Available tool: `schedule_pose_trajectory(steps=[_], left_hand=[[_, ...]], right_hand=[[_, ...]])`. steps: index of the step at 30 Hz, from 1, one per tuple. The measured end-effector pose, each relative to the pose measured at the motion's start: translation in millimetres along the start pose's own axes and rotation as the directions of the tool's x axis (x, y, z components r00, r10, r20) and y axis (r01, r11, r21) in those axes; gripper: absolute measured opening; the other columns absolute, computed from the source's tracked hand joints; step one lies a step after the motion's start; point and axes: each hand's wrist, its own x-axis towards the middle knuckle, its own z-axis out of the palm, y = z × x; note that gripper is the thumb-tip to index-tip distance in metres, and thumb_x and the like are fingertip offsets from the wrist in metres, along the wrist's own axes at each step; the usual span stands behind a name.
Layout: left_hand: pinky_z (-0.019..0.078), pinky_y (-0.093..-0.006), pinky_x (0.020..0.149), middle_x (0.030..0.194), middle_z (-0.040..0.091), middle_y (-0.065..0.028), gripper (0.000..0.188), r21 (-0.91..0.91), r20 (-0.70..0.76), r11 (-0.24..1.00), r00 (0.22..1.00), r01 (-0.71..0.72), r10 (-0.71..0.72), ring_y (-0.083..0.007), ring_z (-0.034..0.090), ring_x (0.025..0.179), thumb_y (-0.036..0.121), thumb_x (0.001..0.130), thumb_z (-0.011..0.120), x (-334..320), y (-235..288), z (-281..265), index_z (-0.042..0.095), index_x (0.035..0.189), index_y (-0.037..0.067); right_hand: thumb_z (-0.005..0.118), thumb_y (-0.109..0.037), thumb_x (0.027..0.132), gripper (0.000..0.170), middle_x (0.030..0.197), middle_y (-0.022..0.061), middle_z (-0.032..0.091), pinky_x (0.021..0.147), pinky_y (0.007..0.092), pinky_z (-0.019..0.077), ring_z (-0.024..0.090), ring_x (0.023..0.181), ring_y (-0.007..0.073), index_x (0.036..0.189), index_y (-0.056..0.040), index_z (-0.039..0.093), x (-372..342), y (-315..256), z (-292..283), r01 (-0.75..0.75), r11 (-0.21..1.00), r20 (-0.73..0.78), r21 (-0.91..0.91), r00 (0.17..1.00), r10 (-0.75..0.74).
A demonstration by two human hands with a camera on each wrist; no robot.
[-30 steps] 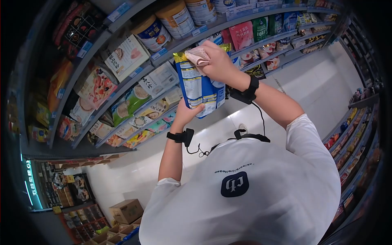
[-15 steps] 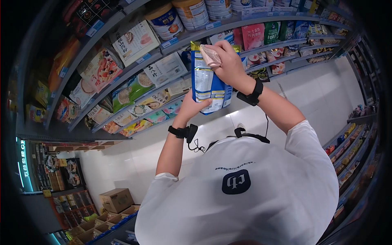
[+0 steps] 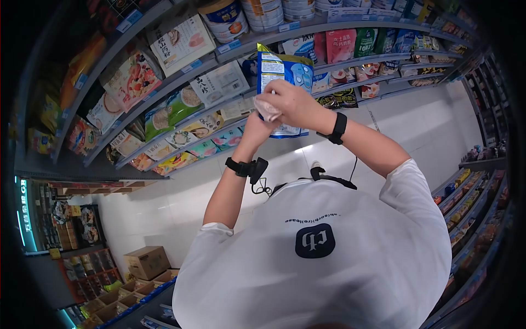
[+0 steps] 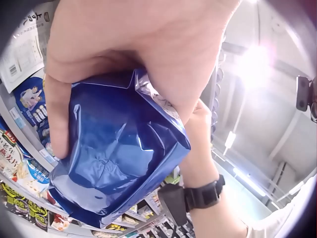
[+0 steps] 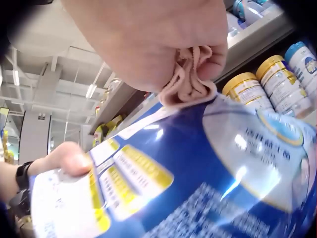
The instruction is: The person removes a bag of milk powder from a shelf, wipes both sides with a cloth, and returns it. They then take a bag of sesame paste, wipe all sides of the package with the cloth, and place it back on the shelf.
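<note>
My left hand (image 3: 256, 132) grips a blue pouch (image 3: 298, 71) with yellow and white printing by its lower end. In the left wrist view, its fingers and thumb (image 4: 133, 39) wrap the glossy blue base (image 4: 106, 144) of the pouch. A folded pale pink cloth (image 3: 267, 109) is bunched in my right hand (image 3: 300, 104), low on the pouch's printed side and close to the left hand. The right wrist view shows the cloth (image 5: 188, 84) pinched in the curled fingers, against the pouch's surface (image 5: 188, 144). The pouch is held in front of the shelves, top edge uncovered.
Curved store shelves (image 3: 230, 46) run ahead, filled with bagged and boxed foods and large tins (image 3: 222, 21). More shelving (image 3: 471, 203) stands at the right. A cardboard box (image 3: 148, 262) and wooden bins (image 3: 118, 301) are at the lower left. Pale tiled floor (image 3: 405, 131) shows between.
My right hand has slid the cloth from the pouch's top edge down to its lower part, near the left hand. The pouch has shifted slightly up in the head view.
</note>
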Motion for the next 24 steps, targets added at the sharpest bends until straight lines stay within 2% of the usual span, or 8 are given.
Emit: schedule_pose_trajectory(steps=[2,5,11,15,17,21,23,24], left_hand=[[0.0528,-0.0288,0.083,0.106,0.071,-0.0075,0.04,0.073,-0.126,0.981,0.974,-0.181,0.189,-0.0136,0.067,0.093,0.014,0.082,0.075,-0.3,-8.2,1.4,0.063,0.118,0.001],[0.0518,-0.0299,0.083,0.106,0.071,-0.0062,0.042,-0.174,-0.027,0.984,0.999,-0.041,0.037,-0.0147,0.067,0.094,0.015,0.082,0.076,-4.0,-8.8,-6.0,0.062,0.119,0.002],[0.0539,-0.0307,0.082,0.105,0.073,-0.0109,0.041,-0.035,-0.118,0.973,0.967,-0.23,0.224,-0.0172,0.069,0.092,0.019,0.08,0.079,3.7,-14.3,-5.4,0.064,0.113,-0.001],[0.0538,-0.0311,0.084,0.106,0.072,-0.0113,0.04,-0.255,-0.104,0.958,0.989,-0.131,0.107,-0.0164,0.068,0.092,0.017,0.082,0.078,-5.8,-24.8,-7.4,0.064,0.113,-0.001],[0.054,-0.0311,0.083,0.107,0.071,-0.0098,0.037,-0.342,-0.061,0.93,0.991,-0.134,0.12,-0.0161,0.068,0.092,0.014,0.083,0.076,-13.8,-24.5,-11.6,0.063,0.115,-0.001],[0.0511,-0.0306,0.089,0.116,0.068,-0.0088,0.044,-0.431,-0.013,0.895,0.993,-0.112,0.118,-0.0153,0.065,0.1,0.014,0.086,0.075,-19.2,-45.3,-20.2,0.059,0.125,-0.001],[0.0502,-0.0311,0.092,0.119,0.066,-0.01,0.045,-0.422,0.031,0.902,0.993,-0.088,0.112,-0.0163,0.064,0.103,0.013,0.087,0.073,-18.6,-48.8,-21.0,0.057,0.126,-0.002],[0.0499,-0.0315,0.093,0.12,0.066,-0.0105,0.044,-0.47,0.038,0.88,0.994,-0.073,0.103,-0.0169,0.064,0.104,0.013,0.088,0.072,-19.8,-51.0,-18.3,0.057,0.127,-0.002]], right_hand=[[0.075,0.001,0.066,0.046,0.105,0.0109,0.06,0.079,0.0393,0.0537,0.062,0.097,0.0318,0.11,-0.008,0.068,-1.4,-0.4,-3.0,-0.042,0.996,-0.074,-0.076,0.997,0.036],[0.075,-0.001,0.068,0.046,0.104,0.0123,0.059,0.08,0.0397,0.0529,0.06,0.098,0.0326,0.113,-0.0065,0.067,-2.2,17.3,-15.8,-0.359,0.92,-0.302,-0.158,0.904,0.301],[0.071,-0.001,0.074,0.044,0.107,0.0132,0.059,0.08,0.04,0.0546,0.064,0.093,0.0332,0.118,-0.0054,0.067,-19.0,-20.5,5.4,-0.054,0.998,-0.063,-0.027,0.997,0.052],[0.07,0.001,0.072,0.042,0.105,0.0143,0.06,0.084,0.0424,0.0521,0.061,0.097,0.0349,0.114,-0.0062,0.068,-20.5,16.0,-1.2,-0.517,0.843,-0.382,-0.15,0.816,0.433],[0.072,-0.002,0.073,0.042,0.105,0.0142,0.06,0.083,0.0419,0.0525,0.062,0.095,0.0346,0.114,-0.0056,0.068,-29.2,2.9,7.4,-0.443,0.887,-0.353,-0.129,0.857,0.376],[0.073,-0.003,0.072,0.044,0.103,0.0128,0.061,0.081,0.0409,0.0533,0.062,0.094,0.0322,0.116,-0.0084,0.07,-32.0,-32.6,4.4,-0.153,0.988,-0.047,-0.038,0.987,0.151],[0.067,-0.002,0.076,0.04,0.106,0.0131,0.063,0.082,0.0396,0.0533,0.064,0.093,0.0326,0.115,-0.0085,0.07,-36.8,-2.9,-3.3,-0.423,0.881,-0.282,-0.211,0.89,0.359],[0.067,-0.001,0.076,0.039,0.108,0.0126,0.064,0.083,0.0389,0.0532,0.065,0.094,0.0312,0.113,-0.0088,0.072,-43.8,25.2,-1.3,-0.571,0.809,-0.373,-0.143,0.788,0.49]])
